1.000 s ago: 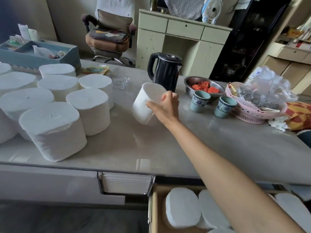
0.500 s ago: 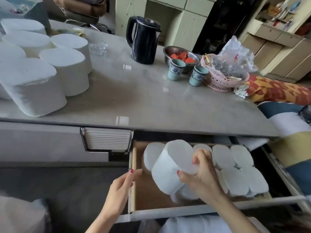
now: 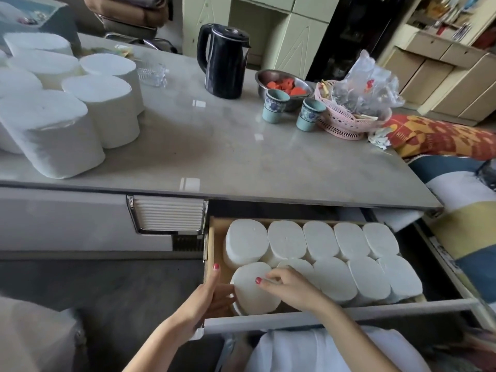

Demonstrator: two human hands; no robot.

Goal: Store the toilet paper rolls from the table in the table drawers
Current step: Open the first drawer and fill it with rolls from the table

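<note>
The open drawer (image 3: 322, 316) under the grey table (image 3: 241, 157) holds several white toilet paper rolls standing on end in two rows. The front-left roll (image 3: 252, 289) sits in the drawer's near left corner. My right hand (image 3: 291, 287) rests on its top with fingertips pressing the right edge. My left hand (image 3: 208, 298) is against the roll's left side, the thumb up along the drawer's left wall. Several more rolls (image 3: 67, 103) stand grouped on the table's left part.
A black kettle (image 3: 224, 60), a steel bowl of red pieces (image 3: 283, 84), two blue cups (image 3: 275, 106), a pink basket with plastic bags (image 3: 349, 116) and a small glass dish (image 3: 151, 73) stand toward the back of the table. A striped cushion (image 3: 467, 210) lies right.
The roll came off the table in my right hand and went down into the drawer's front-left corner. My left hand moved from the drawer's edge to the roll's side.
</note>
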